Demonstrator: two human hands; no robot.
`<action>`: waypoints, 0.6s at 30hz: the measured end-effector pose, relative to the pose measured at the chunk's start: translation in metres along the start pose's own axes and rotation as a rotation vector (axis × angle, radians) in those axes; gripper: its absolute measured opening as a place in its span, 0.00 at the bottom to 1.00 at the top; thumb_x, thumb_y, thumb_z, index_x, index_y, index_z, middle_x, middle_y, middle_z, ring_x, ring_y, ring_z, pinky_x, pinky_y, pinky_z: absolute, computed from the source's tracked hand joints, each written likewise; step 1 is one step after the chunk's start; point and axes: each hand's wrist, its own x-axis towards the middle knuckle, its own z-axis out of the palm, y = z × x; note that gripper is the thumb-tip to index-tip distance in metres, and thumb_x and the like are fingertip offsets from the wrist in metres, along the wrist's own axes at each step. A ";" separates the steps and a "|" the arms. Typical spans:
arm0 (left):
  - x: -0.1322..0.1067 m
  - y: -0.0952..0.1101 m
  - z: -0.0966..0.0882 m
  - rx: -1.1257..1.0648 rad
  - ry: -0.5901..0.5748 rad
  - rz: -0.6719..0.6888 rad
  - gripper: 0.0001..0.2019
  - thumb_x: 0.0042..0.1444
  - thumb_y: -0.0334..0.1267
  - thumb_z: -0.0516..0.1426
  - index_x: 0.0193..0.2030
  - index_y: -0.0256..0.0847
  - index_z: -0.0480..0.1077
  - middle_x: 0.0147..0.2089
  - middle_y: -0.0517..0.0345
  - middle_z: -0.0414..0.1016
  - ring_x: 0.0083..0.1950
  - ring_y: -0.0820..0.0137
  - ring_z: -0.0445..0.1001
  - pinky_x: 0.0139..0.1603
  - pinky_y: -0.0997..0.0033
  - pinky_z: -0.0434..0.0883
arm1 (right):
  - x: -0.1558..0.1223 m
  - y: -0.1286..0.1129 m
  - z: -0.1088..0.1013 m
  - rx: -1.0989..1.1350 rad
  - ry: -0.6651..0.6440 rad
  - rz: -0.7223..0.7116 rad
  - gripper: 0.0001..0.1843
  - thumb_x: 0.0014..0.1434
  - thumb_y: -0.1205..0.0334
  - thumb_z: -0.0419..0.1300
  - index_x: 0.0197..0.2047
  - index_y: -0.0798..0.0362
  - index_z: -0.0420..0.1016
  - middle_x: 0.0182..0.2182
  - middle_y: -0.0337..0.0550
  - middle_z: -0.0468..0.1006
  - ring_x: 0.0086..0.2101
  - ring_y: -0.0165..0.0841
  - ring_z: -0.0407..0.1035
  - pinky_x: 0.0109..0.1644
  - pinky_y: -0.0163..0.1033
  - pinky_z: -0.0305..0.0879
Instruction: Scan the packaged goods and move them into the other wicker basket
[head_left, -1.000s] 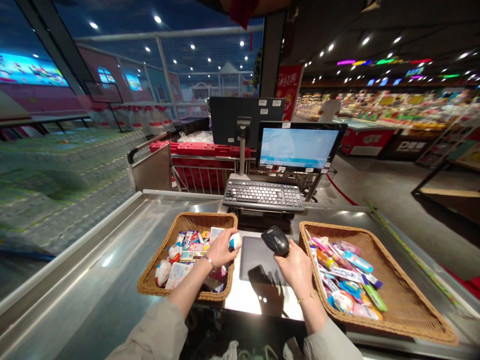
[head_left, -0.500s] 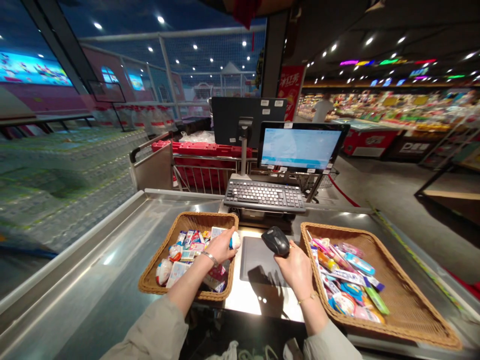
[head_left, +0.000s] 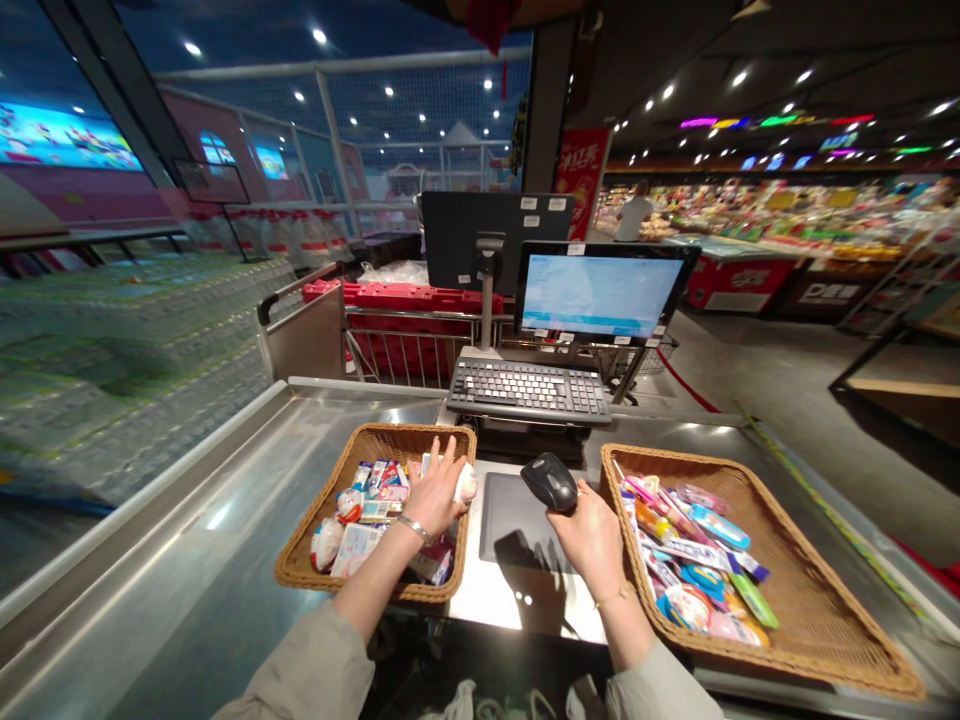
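Note:
My left hand is above the left wicker basket, several fingers raised and spread. On its thumb side it holds a white egg-shaped candy pack near the basket's right rim; the exact grip is partly hidden. Inside that basket lie small boxes, packets and more egg-shaped packs. My right hand is wrapped around the handle of a black barcode scanner. The scanner's head is over a grey pad between the two baskets.
To the right, a larger wicker basket contains colourful packets and toothbrush-like packs. A keyboard and lit monitor stand ahead. Behind are a metal cart and stacked bottle packs. A person is far off.
My left hand has turned and spread its fingers, and the egg-shaped pack's blue side no longer shows. The right hand and scanner have barely moved. The distant person has shifted slightly left.

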 end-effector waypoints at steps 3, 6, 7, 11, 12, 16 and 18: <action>-0.002 -0.006 0.008 -0.067 0.057 0.011 0.36 0.49 0.33 0.63 0.64 0.47 0.57 0.74 0.44 0.38 0.73 0.43 0.30 0.58 0.17 0.40 | 0.000 -0.001 0.001 0.002 -0.012 -0.008 0.11 0.50 0.63 0.55 0.35 0.54 0.77 0.46 0.52 0.78 0.57 0.43 0.65 0.55 0.42 0.62; -0.003 -0.014 0.017 -0.122 0.098 0.049 0.35 0.49 0.32 0.63 0.64 0.48 0.57 0.74 0.44 0.37 0.73 0.43 0.27 0.58 0.18 0.38 | 0.000 -0.002 0.001 0.004 -0.018 -0.018 0.12 0.49 0.64 0.55 0.36 0.54 0.77 0.46 0.52 0.78 0.57 0.43 0.64 0.57 0.43 0.61; -0.002 -0.016 0.019 -0.137 0.110 0.065 0.35 0.49 0.32 0.63 0.64 0.48 0.57 0.75 0.45 0.37 0.73 0.43 0.26 0.58 0.18 0.38 | 0.000 -0.002 0.001 0.005 -0.018 -0.021 0.12 0.49 0.64 0.56 0.36 0.54 0.78 0.46 0.52 0.79 0.57 0.43 0.64 0.57 0.44 0.61; -0.002 -0.022 0.023 -0.154 0.149 0.112 0.34 0.50 0.32 0.62 0.64 0.49 0.58 0.75 0.46 0.36 0.73 0.45 0.26 0.60 0.21 0.36 | -0.001 -0.004 0.000 0.010 -0.017 -0.035 0.13 0.49 0.64 0.56 0.38 0.53 0.78 0.47 0.51 0.78 0.58 0.42 0.63 0.60 0.44 0.59; -0.002 -0.022 0.022 -0.152 0.155 0.118 0.33 0.51 0.32 0.62 0.64 0.49 0.59 0.75 0.46 0.36 0.73 0.45 0.26 0.60 0.21 0.36 | -0.001 -0.004 0.000 0.012 -0.017 -0.039 0.14 0.48 0.65 0.56 0.38 0.53 0.78 0.47 0.51 0.78 0.59 0.42 0.63 0.60 0.44 0.58; 0.001 -0.020 0.017 -0.134 0.146 0.154 0.25 0.56 0.31 0.57 0.61 0.51 0.64 0.74 0.51 0.39 0.73 0.46 0.28 0.59 0.19 0.35 | 0.000 -0.006 0.000 0.026 -0.018 -0.041 0.15 0.48 0.65 0.56 0.40 0.54 0.77 0.48 0.51 0.78 0.59 0.42 0.62 0.61 0.46 0.57; 0.002 -0.017 0.015 -0.119 0.134 0.171 0.24 0.56 0.31 0.57 0.60 0.52 0.65 0.74 0.53 0.43 0.74 0.46 0.31 0.58 0.18 0.34 | 0.000 -0.008 0.000 0.034 -0.022 -0.036 0.15 0.48 0.65 0.56 0.40 0.55 0.77 0.48 0.52 0.78 0.59 0.43 0.62 0.61 0.46 0.56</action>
